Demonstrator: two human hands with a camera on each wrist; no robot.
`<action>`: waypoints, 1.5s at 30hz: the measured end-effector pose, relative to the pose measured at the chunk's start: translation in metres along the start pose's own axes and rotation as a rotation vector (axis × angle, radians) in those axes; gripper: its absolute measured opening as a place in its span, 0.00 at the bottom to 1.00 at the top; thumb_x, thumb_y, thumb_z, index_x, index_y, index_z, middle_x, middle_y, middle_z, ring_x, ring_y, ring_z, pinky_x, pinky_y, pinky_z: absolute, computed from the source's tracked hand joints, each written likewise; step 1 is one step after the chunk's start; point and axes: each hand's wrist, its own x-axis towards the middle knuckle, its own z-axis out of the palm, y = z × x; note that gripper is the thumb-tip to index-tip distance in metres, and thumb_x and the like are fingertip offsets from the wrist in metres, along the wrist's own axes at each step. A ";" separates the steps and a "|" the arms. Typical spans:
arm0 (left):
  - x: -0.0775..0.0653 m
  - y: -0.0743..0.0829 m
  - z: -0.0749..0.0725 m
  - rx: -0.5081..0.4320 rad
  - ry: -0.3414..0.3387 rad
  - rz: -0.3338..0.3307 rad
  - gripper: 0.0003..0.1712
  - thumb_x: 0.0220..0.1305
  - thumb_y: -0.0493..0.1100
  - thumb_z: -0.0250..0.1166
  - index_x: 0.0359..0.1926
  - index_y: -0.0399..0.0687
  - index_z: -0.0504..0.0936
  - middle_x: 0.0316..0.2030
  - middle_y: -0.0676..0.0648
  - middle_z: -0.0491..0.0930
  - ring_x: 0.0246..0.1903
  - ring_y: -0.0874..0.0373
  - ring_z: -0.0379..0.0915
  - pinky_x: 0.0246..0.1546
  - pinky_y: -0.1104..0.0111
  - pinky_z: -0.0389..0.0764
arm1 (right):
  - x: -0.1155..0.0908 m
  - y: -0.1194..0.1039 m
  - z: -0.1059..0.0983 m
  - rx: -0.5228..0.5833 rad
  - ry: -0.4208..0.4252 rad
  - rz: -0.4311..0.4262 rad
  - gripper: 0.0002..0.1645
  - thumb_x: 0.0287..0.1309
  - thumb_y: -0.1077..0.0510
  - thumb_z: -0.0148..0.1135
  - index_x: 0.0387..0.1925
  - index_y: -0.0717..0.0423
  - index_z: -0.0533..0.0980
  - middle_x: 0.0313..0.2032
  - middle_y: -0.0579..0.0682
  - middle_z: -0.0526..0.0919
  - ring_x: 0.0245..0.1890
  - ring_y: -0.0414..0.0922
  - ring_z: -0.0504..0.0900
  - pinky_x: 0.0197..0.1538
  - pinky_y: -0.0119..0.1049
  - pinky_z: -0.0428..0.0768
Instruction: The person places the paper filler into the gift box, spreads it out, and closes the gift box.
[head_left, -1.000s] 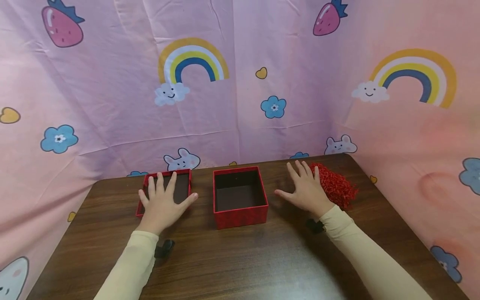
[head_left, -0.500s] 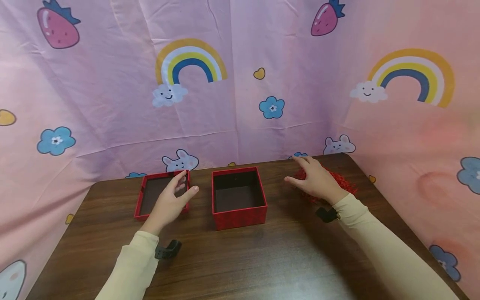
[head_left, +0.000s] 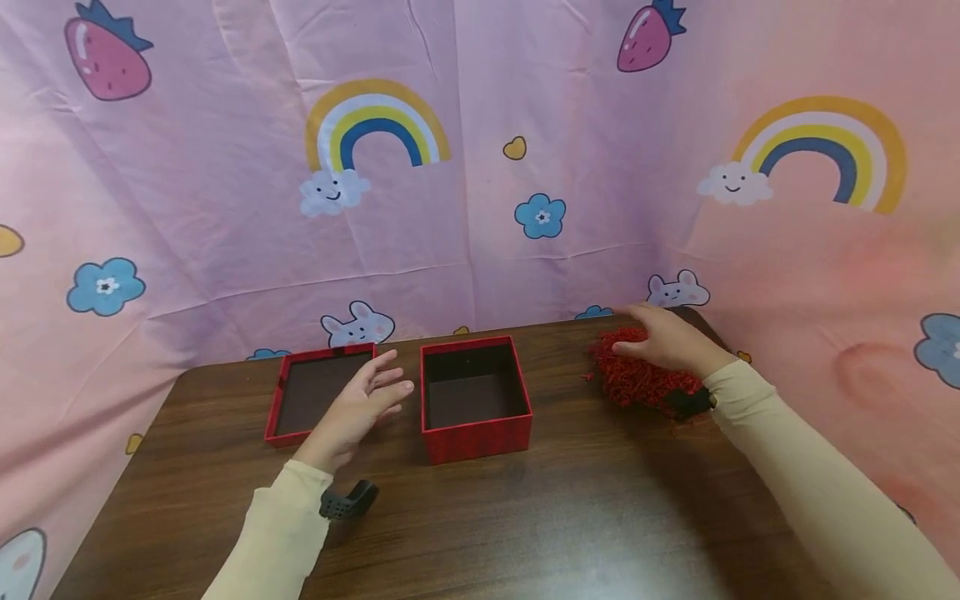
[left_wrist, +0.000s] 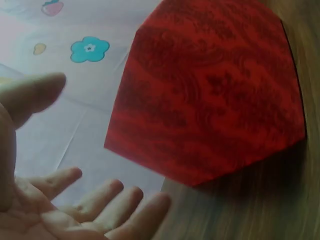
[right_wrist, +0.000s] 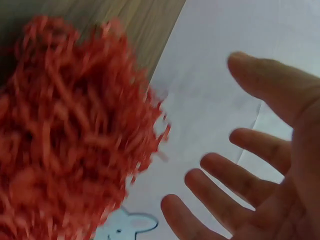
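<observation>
A deep red box (head_left: 478, 437) with a dark inside stands open-topped near the middle of the table. To its left lies a shallow red lid (head_left: 281, 405), dark inside facing up. Between the two hovers my left hand (head_left: 358, 414), fingers spread and holding nothing; the left wrist view shows the patterned side of the red box (left_wrist: 210, 95) apart from the fingertips. At the right sits a heap of shredded red paper (head_left: 637, 379). My right hand (head_left: 667, 340) is above its far right part, fingers loosely spread, and in the right wrist view the shreds (right_wrist: 75, 135) are apart from the fingers.
The brown wooden table (head_left: 480, 533) is backed by a printed fabric curtain (head_left: 480, 275) that also hangs along both sides. Dark wrist-worn devices show at each cuff, one strap (head_left: 348, 500) on the left. Both arms wear pale sleeves.
My right hand has moved right over the shredded paper, uncovering its left part. My left hand has turned thumb-up and shifted right, off most of the lid. Box and lid stay put.
</observation>
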 end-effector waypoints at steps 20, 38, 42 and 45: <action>0.011 -0.014 0.023 -0.074 -0.025 -0.108 0.44 0.71 0.56 0.67 0.81 0.61 0.56 0.75 0.38 0.60 0.72 0.37 0.62 0.65 0.40 0.71 | 0.008 0.036 0.008 -0.027 -0.178 0.038 0.45 0.63 0.47 0.73 0.71 0.68 0.67 0.67 0.74 0.70 0.68 0.73 0.66 0.67 0.70 0.67; 0.012 -0.016 0.021 -0.011 -0.039 -0.079 0.45 0.72 0.58 0.66 0.82 0.60 0.55 0.76 0.35 0.58 0.72 0.35 0.62 0.61 0.42 0.77 | 0.018 0.047 0.029 -0.097 -0.168 -0.006 0.35 0.60 0.56 0.73 0.64 0.69 0.73 0.58 0.67 0.81 0.59 0.65 0.79 0.61 0.63 0.76; 0.012 -0.015 0.021 -0.025 -0.044 -0.076 0.45 0.72 0.58 0.66 0.82 0.59 0.54 0.77 0.35 0.57 0.73 0.35 0.61 0.62 0.42 0.76 | 0.021 0.047 0.032 -0.103 -0.149 -0.012 0.30 0.60 0.58 0.72 0.61 0.66 0.76 0.55 0.64 0.83 0.56 0.62 0.81 0.57 0.63 0.79; 0.012 -0.015 0.021 -0.033 -0.044 -0.072 0.45 0.72 0.57 0.66 0.82 0.59 0.54 0.76 0.35 0.57 0.72 0.34 0.61 0.62 0.41 0.76 | 0.022 0.046 0.034 -0.082 -0.124 -0.004 0.26 0.61 0.59 0.71 0.59 0.65 0.77 0.52 0.63 0.84 0.53 0.60 0.83 0.56 0.62 0.80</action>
